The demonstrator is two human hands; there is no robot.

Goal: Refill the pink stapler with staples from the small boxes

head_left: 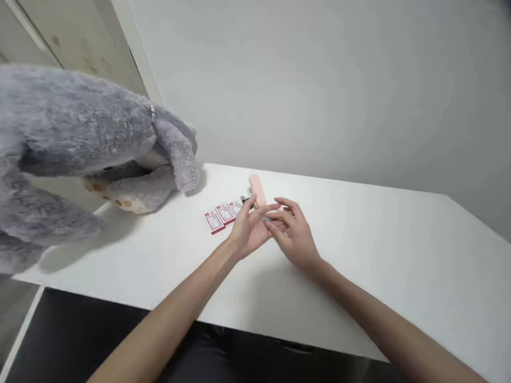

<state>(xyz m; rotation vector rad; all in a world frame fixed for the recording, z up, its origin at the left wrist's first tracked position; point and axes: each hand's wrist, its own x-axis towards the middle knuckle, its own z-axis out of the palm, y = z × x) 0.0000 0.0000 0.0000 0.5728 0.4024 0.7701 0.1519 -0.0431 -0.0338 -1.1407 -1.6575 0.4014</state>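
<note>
My left hand (252,229) is turned palm up above the white table, its thumb raised and its fingers spread. Over its fingers, my right hand (294,234) pinches a small blue-grey piece (266,218) between thumb and fingertips. That piece is too small to name, and the fingers partly cover it. Just beyond my left hand lie red-and-white flat boxes (224,213) in a slanting row. A long pink case (257,189) lies behind my fingers, with its near end hidden. Next to it is a small black item (248,202), partly covered by my left thumb.
A big grey plush toy (91,119) takes up the left side and leans over the table (379,255). A plain pale wall (319,90) stands behind the table. Below the near edge, a black surface (91,330) shows.
</note>
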